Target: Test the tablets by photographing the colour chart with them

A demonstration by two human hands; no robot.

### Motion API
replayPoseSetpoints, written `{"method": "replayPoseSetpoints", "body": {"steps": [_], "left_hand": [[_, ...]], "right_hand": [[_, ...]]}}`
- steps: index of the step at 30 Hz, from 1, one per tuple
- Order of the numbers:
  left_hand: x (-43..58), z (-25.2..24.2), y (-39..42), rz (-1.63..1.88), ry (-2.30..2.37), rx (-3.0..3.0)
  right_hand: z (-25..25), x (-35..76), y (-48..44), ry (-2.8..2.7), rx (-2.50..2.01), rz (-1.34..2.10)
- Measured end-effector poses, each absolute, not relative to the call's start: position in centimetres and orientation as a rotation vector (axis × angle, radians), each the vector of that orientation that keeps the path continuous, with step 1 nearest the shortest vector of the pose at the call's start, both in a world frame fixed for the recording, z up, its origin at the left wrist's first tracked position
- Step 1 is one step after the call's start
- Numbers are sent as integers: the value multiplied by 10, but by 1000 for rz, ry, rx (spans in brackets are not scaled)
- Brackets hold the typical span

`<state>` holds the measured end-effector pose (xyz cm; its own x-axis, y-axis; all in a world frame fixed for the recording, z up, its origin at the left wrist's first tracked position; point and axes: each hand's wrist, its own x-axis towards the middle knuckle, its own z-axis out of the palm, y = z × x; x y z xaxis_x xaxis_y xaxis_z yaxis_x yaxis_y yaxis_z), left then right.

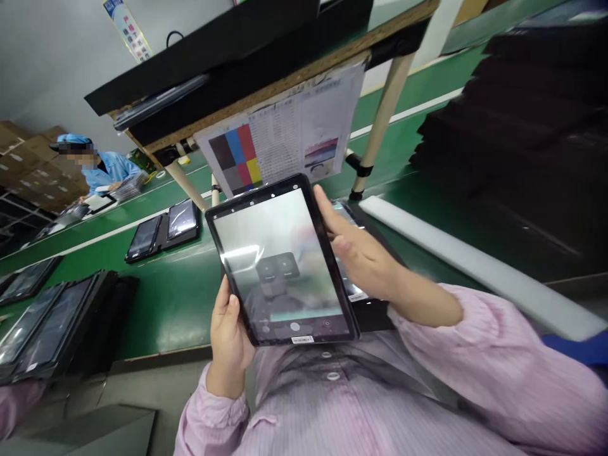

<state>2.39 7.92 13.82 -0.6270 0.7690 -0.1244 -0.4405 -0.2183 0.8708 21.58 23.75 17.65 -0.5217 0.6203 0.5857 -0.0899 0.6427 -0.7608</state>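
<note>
A black-framed tablet is held up in front of my chest, tilted, its lit screen showing a camera-like view with a round button at the bottom. My left hand grips its lower left edge, thumb on the front side. At the upper right edge, my right hand holds the tablet, with its fingers partly hidden. Behind my right hand lies another tablet on the bench, mostly covered. Facing me beyond the held tablet is a printed sheet with colour blocks, hanging under a raised shelf.
The wooden-edged shelf stands on pale tube legs. Tablets in black cases and a tablet stack sit leftward on the green bench. A white strip and dark stacked pieces are rightward. A co-worker sits far left.
</note>
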Motion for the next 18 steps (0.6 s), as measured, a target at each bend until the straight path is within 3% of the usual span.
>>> {"method": "replayPoseSetpoints", "body": {"steps": [4, 10, 14, 18], "left_hand": [[-1, 154, 78, 1747, 1353, 389], [-33, 130, 89, 1573, 1714, 487], [-9, 128, 90, 1436, 2447, 1261], [59, 140, 106, 800, 2257, 2043]], "right_hand": [[159, 240, 255, -1711, -720, 1101], [110, 302, 284, -1698, -1393, 937], [79, 321, 289, -1654, -1511, 1038], [68, 311, 291, -1516, -1481, 1265]]}}
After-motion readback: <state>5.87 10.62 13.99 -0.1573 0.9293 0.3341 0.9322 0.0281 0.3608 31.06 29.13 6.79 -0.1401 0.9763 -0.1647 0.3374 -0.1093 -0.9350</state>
